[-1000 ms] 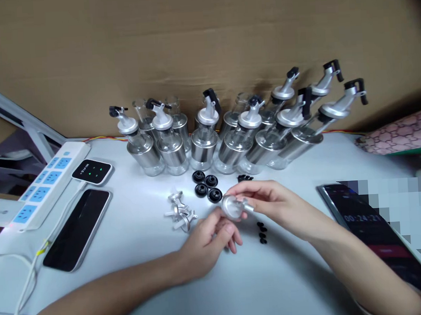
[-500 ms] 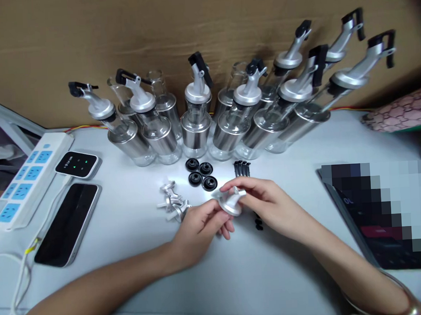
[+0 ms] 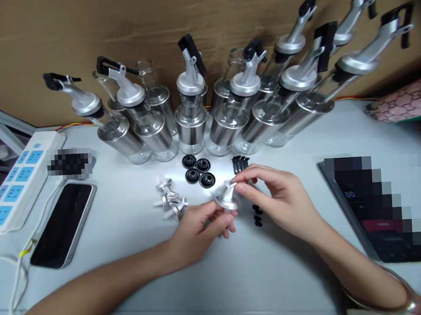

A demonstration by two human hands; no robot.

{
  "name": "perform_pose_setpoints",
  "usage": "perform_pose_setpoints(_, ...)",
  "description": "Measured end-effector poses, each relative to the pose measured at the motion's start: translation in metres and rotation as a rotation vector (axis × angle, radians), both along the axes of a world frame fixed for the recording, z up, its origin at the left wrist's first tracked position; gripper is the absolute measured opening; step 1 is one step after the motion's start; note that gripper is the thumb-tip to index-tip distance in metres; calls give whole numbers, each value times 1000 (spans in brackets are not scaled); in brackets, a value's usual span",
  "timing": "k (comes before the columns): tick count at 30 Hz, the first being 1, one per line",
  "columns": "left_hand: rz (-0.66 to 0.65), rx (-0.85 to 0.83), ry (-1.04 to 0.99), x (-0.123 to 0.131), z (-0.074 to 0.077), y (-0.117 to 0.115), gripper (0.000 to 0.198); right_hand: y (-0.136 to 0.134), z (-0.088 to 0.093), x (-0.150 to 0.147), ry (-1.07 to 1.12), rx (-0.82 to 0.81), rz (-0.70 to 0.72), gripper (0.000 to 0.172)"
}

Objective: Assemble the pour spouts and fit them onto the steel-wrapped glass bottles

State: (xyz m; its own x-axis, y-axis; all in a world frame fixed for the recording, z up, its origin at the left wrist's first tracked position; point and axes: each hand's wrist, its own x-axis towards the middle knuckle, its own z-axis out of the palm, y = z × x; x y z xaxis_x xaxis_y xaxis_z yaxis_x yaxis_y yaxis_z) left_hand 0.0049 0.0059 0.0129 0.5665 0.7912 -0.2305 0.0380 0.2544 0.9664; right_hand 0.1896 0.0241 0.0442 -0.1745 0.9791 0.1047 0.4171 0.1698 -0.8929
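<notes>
Left hand [image 3: 200, 228] supports and right hand [image 3: 284, 191] pinches bare pourer [image 3: 227, 201] at dial centre; black-levered pourers [image 3: 190, 84] already top front bottles [image 3: 192, 130] at 12 o'clock, three loose pourers [image 3: 173, 210] at 9 o'clock apparently left undone.

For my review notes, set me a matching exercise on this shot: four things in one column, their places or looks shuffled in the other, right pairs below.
1. Silver spout
2. Black discs
3. Power strip
4. Bottles

A. White, with blue sockets
B. Standing before the brown backdrop
C. Between left hand and right hand
D. Grouped as four, lying on the table

Pairs: 1-C, 2-D, 3-A, 4-B
</notes>
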Motion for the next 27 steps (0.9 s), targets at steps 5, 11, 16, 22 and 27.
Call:
perform_pose_setpoints(5,42,-41,-29,0,-1,-2,21,6,4,14,-113,2,88,16)
perform_pose_setpoints(11,95,-118,-102,2,-2,-1,23,12,10,37,-374,-113,279,16)
perform_pose_setpoints(16,100,-126,-100,2,-3,-1,23,12,7,51,-388,-263,343,15)
perform_pose_setpoints(22,120,-113,-109,2,-1,0,26,11,1,50,-402,-319,386,15)
perform_pose_setpoints(27,114,-112,-99,3,0,0,28,9,-3,39,-396,-259,325,16)
